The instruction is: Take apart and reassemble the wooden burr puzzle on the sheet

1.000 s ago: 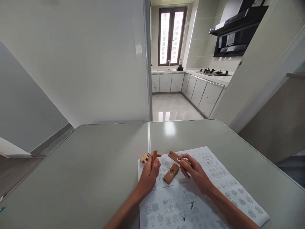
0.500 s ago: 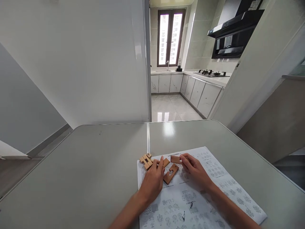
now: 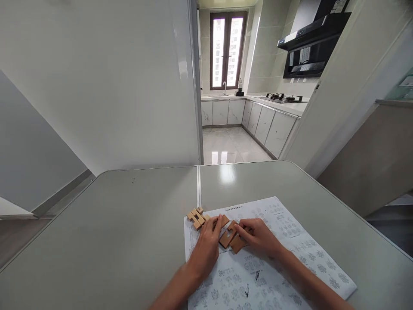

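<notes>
On a printed sheet [image 3: 267, 269], my left hand [image 3: 208, 243] has its fingers closed over a brown wooden puzzle piece [image 3: 225, 221], whose end shows past the fingertips. My right hand [image 3: 260, 236] pinches another flat brown puzzle piece [image 3: 237, 245], its far part hidden by the fingers. Between the hands lies a notched brown puzzle piece [image 3: 226, 239], close against the one in my right hand. Left of my left fingers sits a cluster of lighter wooden pieces [image 3: 196, 218], at the sheet's upper left corner.
The sheet carries rows of small printed diagrams and lies on a grey-green table [image 3: 135, 232] with a pale seam [image 3: 198, 187]. Beyond the table's far edge, a doorway opens on a kitchen with white cabinets [image 3: 220, 113], a gas hob [image 3: 284, 98] and a range hood [image 3: 312, 32].
My right hand has moved down and slightly left, bringing its puzzle piece from above right of the notched piece to that piece's lower right. My left hand stays nearly in place.
</notes>
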`<action>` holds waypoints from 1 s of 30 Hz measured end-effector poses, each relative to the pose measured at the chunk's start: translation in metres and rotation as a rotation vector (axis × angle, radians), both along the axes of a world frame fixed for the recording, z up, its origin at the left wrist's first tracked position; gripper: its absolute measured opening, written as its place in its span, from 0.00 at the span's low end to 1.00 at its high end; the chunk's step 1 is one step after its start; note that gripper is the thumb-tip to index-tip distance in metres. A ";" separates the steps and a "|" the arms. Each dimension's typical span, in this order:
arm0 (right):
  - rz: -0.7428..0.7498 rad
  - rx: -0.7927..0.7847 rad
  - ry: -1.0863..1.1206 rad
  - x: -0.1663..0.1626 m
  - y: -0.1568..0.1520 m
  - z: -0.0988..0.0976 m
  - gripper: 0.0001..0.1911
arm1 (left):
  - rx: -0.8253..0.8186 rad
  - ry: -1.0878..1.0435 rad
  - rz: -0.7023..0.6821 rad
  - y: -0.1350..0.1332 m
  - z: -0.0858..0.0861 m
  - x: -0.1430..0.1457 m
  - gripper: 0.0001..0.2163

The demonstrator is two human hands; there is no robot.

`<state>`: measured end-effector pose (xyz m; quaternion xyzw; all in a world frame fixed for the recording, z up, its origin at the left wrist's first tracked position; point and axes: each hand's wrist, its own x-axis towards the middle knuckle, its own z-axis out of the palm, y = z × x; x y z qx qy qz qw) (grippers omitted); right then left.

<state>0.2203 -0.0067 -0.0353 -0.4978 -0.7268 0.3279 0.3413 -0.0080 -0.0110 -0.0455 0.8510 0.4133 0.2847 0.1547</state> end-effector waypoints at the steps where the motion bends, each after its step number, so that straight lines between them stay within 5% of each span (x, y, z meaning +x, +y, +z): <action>1: 0.003 0.009 -0.008 0.000 0.000 0.000 0.26 | 0.012 -0.002 -0.001 0.000 0.000 0.000 0.40; 8: 0.052 0.040 -0.034 -0.003 -0.004 0.007 0.23 | 0.059 0.002 -0.014 0.002 -0.001 0.001 0.27; 30: -0.144 0.190 -0.377 -0.006 -0.007 -0.001 0.10 | 0.100 0.037 0.037 0.001 0.000 0.003 0.21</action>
